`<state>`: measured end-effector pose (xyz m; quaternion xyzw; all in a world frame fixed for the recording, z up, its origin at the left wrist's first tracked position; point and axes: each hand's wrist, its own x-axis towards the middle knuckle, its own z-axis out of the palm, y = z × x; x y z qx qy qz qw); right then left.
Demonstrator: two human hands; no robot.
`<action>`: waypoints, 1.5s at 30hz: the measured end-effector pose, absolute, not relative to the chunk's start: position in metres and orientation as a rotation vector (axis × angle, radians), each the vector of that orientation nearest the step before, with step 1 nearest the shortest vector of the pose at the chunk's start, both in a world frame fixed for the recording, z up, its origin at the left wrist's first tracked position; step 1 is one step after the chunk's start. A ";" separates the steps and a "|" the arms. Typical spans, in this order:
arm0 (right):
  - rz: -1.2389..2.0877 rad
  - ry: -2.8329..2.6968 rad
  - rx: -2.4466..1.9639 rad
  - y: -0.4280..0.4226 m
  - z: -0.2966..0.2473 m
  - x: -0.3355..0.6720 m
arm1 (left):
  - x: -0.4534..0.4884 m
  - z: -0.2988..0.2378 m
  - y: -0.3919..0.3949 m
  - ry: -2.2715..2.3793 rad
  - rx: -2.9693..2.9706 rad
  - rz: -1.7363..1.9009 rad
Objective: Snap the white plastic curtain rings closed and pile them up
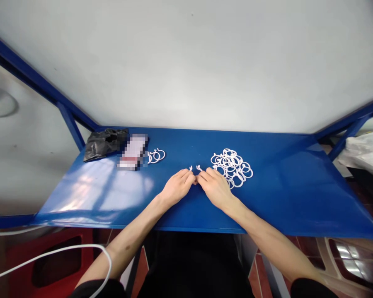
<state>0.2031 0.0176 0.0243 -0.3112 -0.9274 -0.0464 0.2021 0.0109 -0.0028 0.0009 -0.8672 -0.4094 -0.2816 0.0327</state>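
Observation:
Both my hands are together over the middle of the blue table, with their fingers closed. My left hand [178, 186] pinches one side of a white plastic curtain ring [199, 168], and my right hand [216, 188] pinches the other. Two white tips stick up above the fingers with a gap between them; the rest of the ring is hidden by my hands. Just beyond my right hand lies a pile of white curtain rings [237, 179], partly overlapping. A few more white rings [157, 156] lie to the far left of my left hand.
A blurred-out flat rectangular object [132, 152] lies at the back left, beside a crumpled black plastic bag [102, 144]. A white wall [199, 70] rises behind the blue table [286, 186]. A white cable [65, 247] loops over my left forearm. Blue frame bars flank both sides.

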 end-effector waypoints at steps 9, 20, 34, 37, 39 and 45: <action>-0.046 -2.308 -1.239 0.063 0.030 0.251 | -0.054 0.002 0.013 -1.800 -2.087 -1.036; 0.088 -2.352 -1.209 0.075 0.025 0.267 | -0.061 0.000 0.011 -2.013 -1.893 -0.821; 0.394 -2.436 -0.932 0.070 0.056 0.276 | -0.010 0.003 0.007 -1.511 -2.470 -0.951; 0.315 -2.654 -0.823 0.072 0.061 0.283 | -0.009 -0.001 0.007 -1.519 -2.519 -0.915; 0.258 -2.766 -0.765 0.074 0.065 0.290 | -0.009 -0.002 0.007 -1.524 -2.532 -0.909; 0.172 -3.015 -0.644 0.083 0.066 0.302 | -0.009 -0.003 0.008 -1.557 -2.552 -0.903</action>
